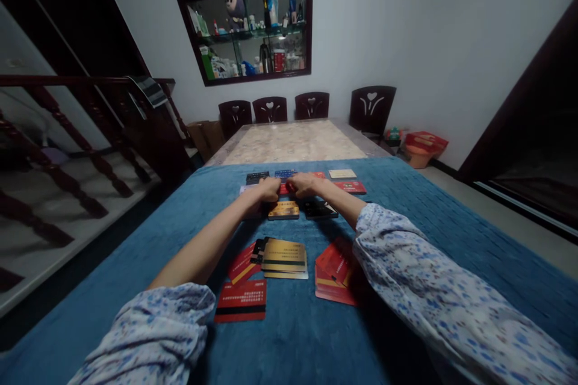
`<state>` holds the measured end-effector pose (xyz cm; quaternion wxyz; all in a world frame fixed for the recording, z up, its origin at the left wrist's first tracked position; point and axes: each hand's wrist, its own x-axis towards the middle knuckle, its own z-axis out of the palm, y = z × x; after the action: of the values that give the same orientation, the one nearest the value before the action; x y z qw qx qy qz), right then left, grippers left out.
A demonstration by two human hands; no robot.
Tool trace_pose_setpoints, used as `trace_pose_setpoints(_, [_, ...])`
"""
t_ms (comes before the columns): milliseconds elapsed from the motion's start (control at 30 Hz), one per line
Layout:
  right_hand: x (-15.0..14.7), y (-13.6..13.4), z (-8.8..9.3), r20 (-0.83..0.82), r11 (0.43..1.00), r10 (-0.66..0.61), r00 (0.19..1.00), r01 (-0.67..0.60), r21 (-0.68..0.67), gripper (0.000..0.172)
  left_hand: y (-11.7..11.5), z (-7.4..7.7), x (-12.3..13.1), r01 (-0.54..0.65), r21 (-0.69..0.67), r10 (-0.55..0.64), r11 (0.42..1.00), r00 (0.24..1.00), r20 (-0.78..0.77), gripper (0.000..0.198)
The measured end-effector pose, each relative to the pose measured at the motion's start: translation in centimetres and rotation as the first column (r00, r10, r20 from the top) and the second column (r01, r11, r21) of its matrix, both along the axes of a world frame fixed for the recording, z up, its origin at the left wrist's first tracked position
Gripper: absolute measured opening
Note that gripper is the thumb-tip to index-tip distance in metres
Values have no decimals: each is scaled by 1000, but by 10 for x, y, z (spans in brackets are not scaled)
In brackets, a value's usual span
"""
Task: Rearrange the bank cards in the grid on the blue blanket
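Both arms stretch forward over a blue cloth. My left hand and my right hand meet, fingers curled, on a red card in a row of cards. Dark cards and a blue one lie just beyond the hands. A gold card and a black card lie just in front of them. Nearer me sit a gold stack, a red pile and a single red card.
A cream card and a red card lie right of the hands. Beyond the cloth the marble tabletop runs to several dark chairs. A stair railing stands left, a red box on the floor right.
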<state>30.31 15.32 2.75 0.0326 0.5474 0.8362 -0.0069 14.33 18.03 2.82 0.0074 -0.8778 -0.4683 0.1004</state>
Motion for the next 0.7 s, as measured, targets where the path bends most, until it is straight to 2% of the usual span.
trace_pose_setpoints(300, [0,9,-5,-29,1000,13,999,-13,-12,45,-1,-1,3,-2,-11,2,1000,1000,6,57])
trace_pose_setpoints(700, [1,12,-8,-32,1000,31,999,-31,0,43,-3,-4,3,3,33,-2,999,1000,-23,54])
